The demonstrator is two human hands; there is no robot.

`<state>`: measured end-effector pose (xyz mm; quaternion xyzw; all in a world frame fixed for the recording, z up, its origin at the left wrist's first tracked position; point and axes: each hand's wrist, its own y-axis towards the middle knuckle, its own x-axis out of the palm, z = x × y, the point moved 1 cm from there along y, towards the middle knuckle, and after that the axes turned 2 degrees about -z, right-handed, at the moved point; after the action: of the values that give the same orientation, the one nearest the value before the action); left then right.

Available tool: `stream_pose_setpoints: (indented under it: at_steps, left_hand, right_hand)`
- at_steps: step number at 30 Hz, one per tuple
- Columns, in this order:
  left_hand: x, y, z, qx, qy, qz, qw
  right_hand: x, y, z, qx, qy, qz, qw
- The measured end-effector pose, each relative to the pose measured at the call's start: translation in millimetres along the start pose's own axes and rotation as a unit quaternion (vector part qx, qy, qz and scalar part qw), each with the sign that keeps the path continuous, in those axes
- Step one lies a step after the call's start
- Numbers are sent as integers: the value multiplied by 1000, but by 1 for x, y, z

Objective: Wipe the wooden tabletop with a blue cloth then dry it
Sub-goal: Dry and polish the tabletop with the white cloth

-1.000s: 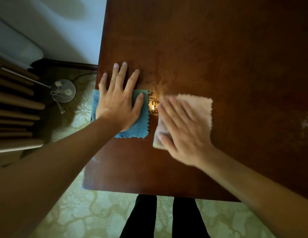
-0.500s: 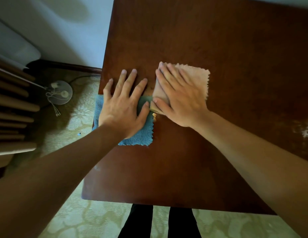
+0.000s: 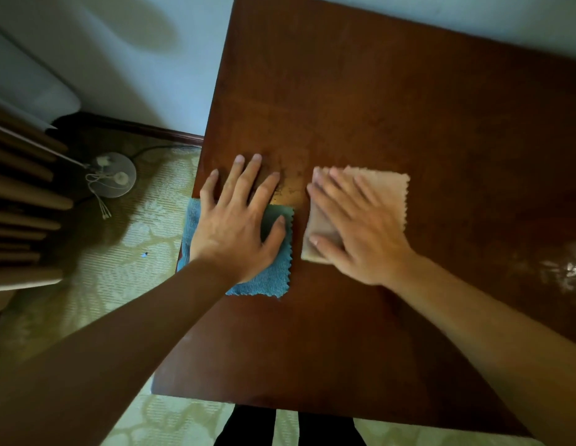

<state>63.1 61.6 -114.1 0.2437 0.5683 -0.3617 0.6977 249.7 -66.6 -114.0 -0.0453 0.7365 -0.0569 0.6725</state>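
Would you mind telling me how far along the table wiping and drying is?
Wiping looks finished: the left hand rests flat on the blue cloth at the table's left edge. Drying is in hand: the right hand presses a beige cloth beside it. A sheen at the right edge suggests that area is still to dry.

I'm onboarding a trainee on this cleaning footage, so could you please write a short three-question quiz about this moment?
1. True or false: the blue cloth overhangs the tabletop's left edge.
2. Which hand presses the beige cloth?
3. Multiple choice: the two cloths are A) overlapping, B) apart, C) stacked.

Key:
1. True.
2. The right hand, with flat fingers; the left hand lies on the blue one.
3. B.
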Motion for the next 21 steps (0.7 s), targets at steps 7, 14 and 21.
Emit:
stream_pose_setpoints:
  at_steps: [7,14,21]
  left_hand:
    - [1,1,-1,2,-13,16,1000]
    - [1,-1,0,-2,-23,29,999]
    - [-3,-1,-1,0,-48,11,999]
  right_hand:
    - [-23,89,36,75,1,32,997]
    - [-6,30,-5,-7,6,24,1000]
    - [-28,119,36,58,-11,36,998]
